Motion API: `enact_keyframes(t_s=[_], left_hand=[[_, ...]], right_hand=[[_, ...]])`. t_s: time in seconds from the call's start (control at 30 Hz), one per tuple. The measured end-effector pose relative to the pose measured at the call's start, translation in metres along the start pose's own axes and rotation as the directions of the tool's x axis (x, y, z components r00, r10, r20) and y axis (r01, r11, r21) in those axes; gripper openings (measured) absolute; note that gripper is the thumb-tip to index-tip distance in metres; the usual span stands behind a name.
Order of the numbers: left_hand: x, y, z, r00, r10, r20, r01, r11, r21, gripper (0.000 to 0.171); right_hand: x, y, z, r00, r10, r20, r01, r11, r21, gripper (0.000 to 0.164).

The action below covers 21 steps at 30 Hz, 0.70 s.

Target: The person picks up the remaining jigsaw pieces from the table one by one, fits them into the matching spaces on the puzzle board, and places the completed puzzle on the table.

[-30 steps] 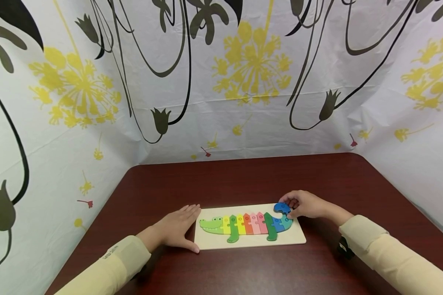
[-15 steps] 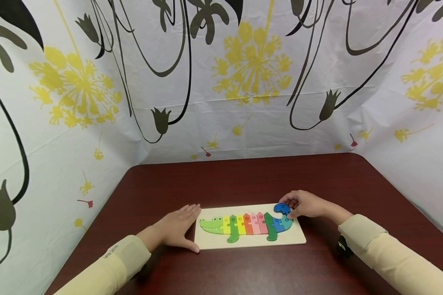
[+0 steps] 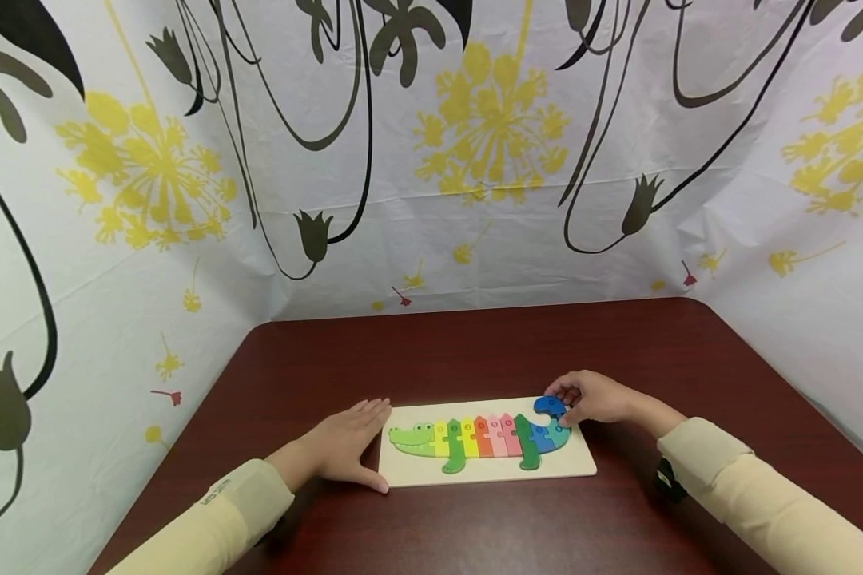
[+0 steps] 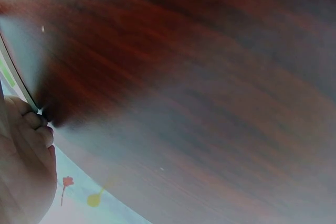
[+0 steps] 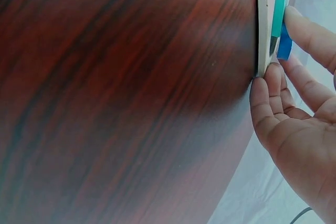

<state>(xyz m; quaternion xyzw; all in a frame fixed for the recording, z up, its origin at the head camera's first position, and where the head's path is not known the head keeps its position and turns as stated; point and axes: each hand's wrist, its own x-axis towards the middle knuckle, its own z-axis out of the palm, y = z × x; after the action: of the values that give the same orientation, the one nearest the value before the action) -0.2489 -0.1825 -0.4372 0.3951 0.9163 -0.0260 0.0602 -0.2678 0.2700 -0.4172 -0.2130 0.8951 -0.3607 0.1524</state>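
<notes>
A pale wooden puzzle board lies flat on the table, bearing a crocodile of interlocking coloured pieces. My left hand rests at the board's left edge, fingers extended and thumb spread along the near corner. At the upper right, my right hand pinches the dark blue tail-tip puzzle piece between thumb and index finger. That piece overlaps the tail's upper end, above the lighter blue piece. In the right wrist view the blue piece shows close over the board, the other fingers curling at the board's edge.
The dark red-brown wooden table extends all around the board. A white curtain with yellow and dark plant prints hangs behind the table and on both sides.
</notes>
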Motion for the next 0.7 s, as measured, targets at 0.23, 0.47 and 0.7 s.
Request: enact_keyframes(t_s=[0.23,0.47,0.7], left_hand=[[0.0,0.0008,-0.0008,1.0,-0.009,0.012,0.01,1.0,-0.005,0.123],[0.0,0.0002,0.0004,1.0,-0.002,0.004,0.002,1.0,-0.001,0.123],[0.0004,0.0,-0.0004,1.0,-0.011,0.013,0.012,1.0,-0.003,0.123]], right_hand=[[0.0006,-0.0008,0.0002,1.0,0.016,0.003,-0.016,1.0,0.023,0.04],[0.0011,0.0005,0.0011,1.0,0.029,-0.005,-0.029,0.999,0.015,0.041],[-0.0005,-0.0032,0.001,0.999,0.031,-0.017,-0.031,0.999,0.01,0.04]])
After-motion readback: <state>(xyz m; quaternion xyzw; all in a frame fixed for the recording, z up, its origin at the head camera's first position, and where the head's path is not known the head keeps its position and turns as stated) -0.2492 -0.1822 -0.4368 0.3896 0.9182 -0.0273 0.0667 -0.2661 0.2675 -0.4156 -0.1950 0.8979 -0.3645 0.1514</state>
